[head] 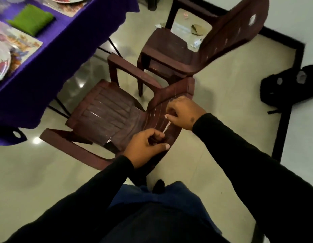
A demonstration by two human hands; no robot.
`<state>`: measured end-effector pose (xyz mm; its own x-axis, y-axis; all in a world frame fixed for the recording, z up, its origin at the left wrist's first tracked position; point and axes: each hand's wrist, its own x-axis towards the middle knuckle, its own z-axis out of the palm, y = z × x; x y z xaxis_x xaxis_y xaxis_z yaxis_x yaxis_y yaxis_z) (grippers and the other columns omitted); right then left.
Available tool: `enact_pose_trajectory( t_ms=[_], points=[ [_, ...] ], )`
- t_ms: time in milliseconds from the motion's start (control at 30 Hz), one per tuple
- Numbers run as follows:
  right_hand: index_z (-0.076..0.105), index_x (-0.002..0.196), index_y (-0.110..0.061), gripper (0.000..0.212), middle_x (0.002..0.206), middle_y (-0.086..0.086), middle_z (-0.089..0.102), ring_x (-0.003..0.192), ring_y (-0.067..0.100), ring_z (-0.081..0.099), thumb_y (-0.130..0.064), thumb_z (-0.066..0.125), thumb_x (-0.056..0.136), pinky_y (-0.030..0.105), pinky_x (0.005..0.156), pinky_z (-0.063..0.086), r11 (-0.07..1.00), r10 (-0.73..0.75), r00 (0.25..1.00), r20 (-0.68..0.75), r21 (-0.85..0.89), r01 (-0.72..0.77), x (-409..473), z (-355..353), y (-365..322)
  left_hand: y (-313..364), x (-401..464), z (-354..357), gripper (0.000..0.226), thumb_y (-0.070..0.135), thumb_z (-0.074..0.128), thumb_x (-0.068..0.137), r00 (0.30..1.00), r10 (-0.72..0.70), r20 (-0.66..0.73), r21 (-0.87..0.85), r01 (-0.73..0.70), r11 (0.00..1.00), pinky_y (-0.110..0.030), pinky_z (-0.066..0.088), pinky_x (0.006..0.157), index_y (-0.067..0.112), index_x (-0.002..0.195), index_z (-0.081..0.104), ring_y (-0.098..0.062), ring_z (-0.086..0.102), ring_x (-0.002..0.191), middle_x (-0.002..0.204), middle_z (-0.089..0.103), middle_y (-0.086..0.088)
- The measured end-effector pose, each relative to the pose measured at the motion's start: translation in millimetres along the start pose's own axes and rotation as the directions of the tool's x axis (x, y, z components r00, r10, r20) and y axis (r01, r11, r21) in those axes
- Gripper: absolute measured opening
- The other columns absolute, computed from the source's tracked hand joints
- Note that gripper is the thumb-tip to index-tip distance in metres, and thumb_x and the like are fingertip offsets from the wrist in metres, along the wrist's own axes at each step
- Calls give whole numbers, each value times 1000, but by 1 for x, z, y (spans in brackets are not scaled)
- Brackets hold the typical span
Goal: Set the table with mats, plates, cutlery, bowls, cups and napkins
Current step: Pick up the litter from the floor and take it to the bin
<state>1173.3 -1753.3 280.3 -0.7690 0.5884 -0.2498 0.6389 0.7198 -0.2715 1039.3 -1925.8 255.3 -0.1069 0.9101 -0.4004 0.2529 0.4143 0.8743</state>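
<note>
Both hands curled over the back of a brown chair, a thin white strip between them.

The left hand (146,145) and right hand (182,112) each have fingers curled, seemingly pinching the white strip (166,128) above the chair (106,113). On the purple-clothed worktop (52,50), a green napkin (32,19) lies between mats (27,42) with plates (0,62) near its edge.

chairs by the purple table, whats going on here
A person in black sleeves stands behind the nearer brown chair, with both hands over its backrest. The left hand and right hand have curled fingers, and a thin pale strip runs between them; what it is cannot be told. The purple-clothed table already holds mats, plates and a green napkin. A second chair stands beyond.
</note>
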Motion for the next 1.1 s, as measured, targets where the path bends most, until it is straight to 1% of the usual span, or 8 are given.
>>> enact_pose_trajectory(
  t_ms=[100,233,367,467,667,800,933,1100],
  points=[
    [66,100,-22,25,95,0,64,96,20,52,-45,57,93,40,87,49,998,-57,995,79,-5,57,16,-7,17,3,10,1,32,32,83,79,999,-33,5,-91,33,995,-41,57,95,24,107,69,-9,69,99,105,72,5],
    [66,102,-23,34,97,-2,64,91,16,57,-54,55,94,33,83,49,988,-154,960,235,19,153,37,-19,37,7,10,13,42,38,89,72,993,-100,-57,-33,98,995,-38,56,95,30,108,68,-3,66,98,107,69,10],
    [67,97,-26,47,94,-4,67,89,18,59,-58,31,100,36,84,44,898,-305,896,323,-215,384,50,-13,49,17,7,16,69,52,88,66,986,-156,-65,259,167,951,-24,50,95,36,127,59,0,55,106,119,54,17],
    [69,99,-26,61,94,-4,68,90,19,60,-60,18,100,38,86,46,846,-393,852,346,-227,482,57,-11,55,12,0,28,78,55,82,70,957,-260,-130,469,290,834,-27,48,98,39,139,48,-7,51,114,127,49,15],
    [64,71,-23,92,69,-4,63,64,15,59,-89,0,79,34,68,54,758,-494,748,443,-202,620,72,-12,68,-3,-25,73,48,45,55,75,792,-239,-561,520,562,643,-31,55,87,35,121,64,-17,63,108,122,64,10],
    [69,96,-29,98,87,-6,67,76,13,61,-102,9,67,33,76,54,670,-560,659,502,-193,716,74,-20,71,-9,-24,83,54,60,38,72,680,-252,-688,472,684,556,-29,57,78,35,111,65,-12,66,98,114,68,15],
    [61,119,-38,86,108,-11,64,97,14,61,-98,34,65,36,88,53,550,-629,586,511,-240,800,80,-20,83,-7,-30,90,62,68,36,69,631,-214,-746,427,699,574,-32,57,80,36,111,68,-13,69,94,109,71,15],
    [64,101,-29,26,100,-7,66,95,19,63,-41,52,81,38,84,56,544,-636,642,428,-341,766,77,-13,85,-9,-32,97,36,36,55,75,602,-178,-779,425,715,556,-30,57,75,37,107,71,-15,70,94,110,71,16]
  ],
)
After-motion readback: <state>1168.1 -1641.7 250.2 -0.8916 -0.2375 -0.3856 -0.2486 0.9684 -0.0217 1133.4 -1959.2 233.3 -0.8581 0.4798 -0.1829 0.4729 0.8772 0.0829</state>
